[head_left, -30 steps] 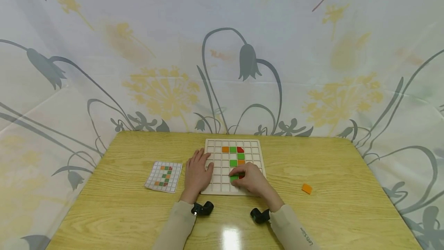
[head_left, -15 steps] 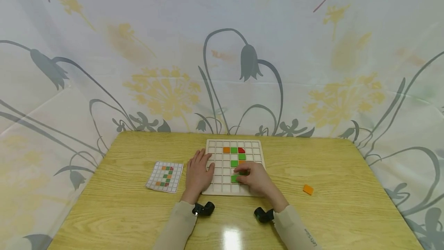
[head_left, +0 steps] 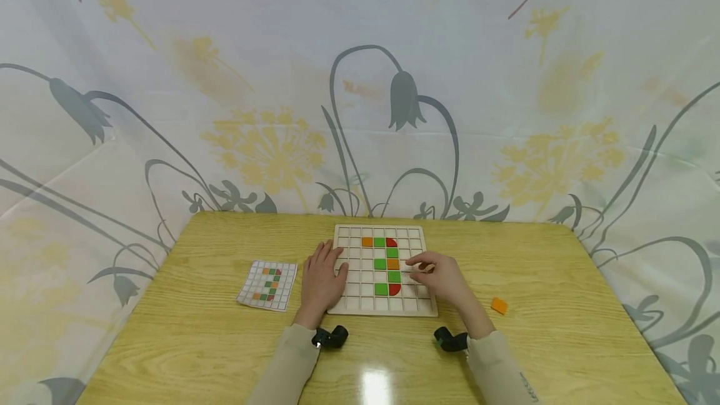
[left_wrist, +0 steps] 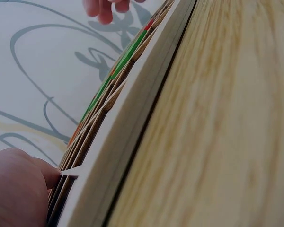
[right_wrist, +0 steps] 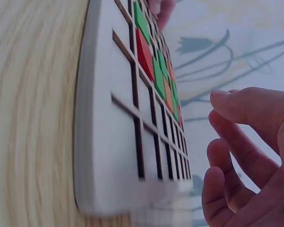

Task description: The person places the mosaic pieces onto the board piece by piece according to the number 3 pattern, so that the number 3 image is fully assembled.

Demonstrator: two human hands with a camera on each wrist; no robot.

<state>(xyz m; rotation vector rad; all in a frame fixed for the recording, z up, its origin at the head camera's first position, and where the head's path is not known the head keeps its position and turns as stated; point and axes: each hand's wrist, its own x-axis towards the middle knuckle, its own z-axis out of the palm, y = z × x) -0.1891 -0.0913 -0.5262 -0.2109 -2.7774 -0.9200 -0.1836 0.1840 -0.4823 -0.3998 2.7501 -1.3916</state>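
A white grid board (head_left: 351, 289) lies on the table, its square cells holding several coloured tiles. Its top row shows an orange tile (head_left: 367, 242), a green tile (head_left: 379, 242) and a red tile (head_left: 391, 242) with one rounded corner. Lower down sit a green tile (head_left: 380, 289) and another rounded red tile (head_left: 394, 290). My left hand (head_left: 322, 277) rests flat on the board's left edge, fingers extended. Over the board's right side is my right hand (head_left: 444, 277); its fingers are loosely bent with nothing between them, as the right wrist view confirms (right_wrist: 255, 156).
One loose orange tile (head_left: 499, 305) lies on the table right of the board. To the left is a paper card (head_left: 245, 295) printed with a grid and coloured squares. A floral cloth (head_left: 360, 142) hangs behind the table's far edge.
My right hand has drawn back to the right from the lower tiles, uncovering the green and rounded red tiles there. The left hand has stayed on the board's left edge.
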